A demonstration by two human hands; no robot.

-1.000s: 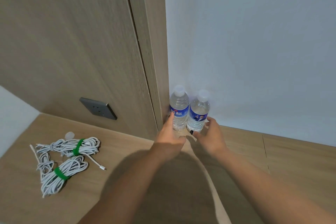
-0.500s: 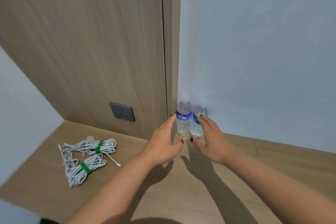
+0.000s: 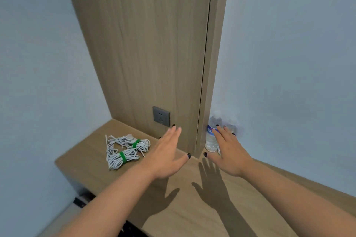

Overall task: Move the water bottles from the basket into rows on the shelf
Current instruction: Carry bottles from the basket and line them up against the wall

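Standing upright at right of centre, low in frame: two water bottles, side by side, tucked into the corner where the wood panel edge meets the pale wall.

- Left bottle (image 3: 211, 136): clear, blue label, white cap, base on the shelf (image 3: 192, 208). Visible nearly full height.
- Right bottle (image 3: 232, 128): mostly hidden behind the right hand; only shoulder and a bit of base show. Blurred, label not readable.
- Right hand (image 3: 227, 150): centre-right, palm down, fingers spread and straight, holding nothing. Fingertips overlap the bottles in view; whether they touch, can't tell. Dark nail polish.
- Left hand (image 3: 165, 152): just left of centre, palm down, fingers extended together, thumb out to the right, empty. Hovers above the shelf, apart from the bottles, in front of the wood panel.
- Shelf: light wood-grain top, runs lower left to lower right of frame. Both hands' shadows fall on it, lower centre.
- Cable bundles (image 3: 125, 150): two coils of white cord, each w/ a green tie, lying on the shelf left of centre, well apart from the bottles.
- Wall socket (image 3: 161, 116): grey plate, set low in the wood panel (image 3: 150, 44), just above the left hand's fingertips in frame.
- Wall (image 3: 289, 63): plain pale blue-grey, right half and far left of frame.
- Basket: not in frame.
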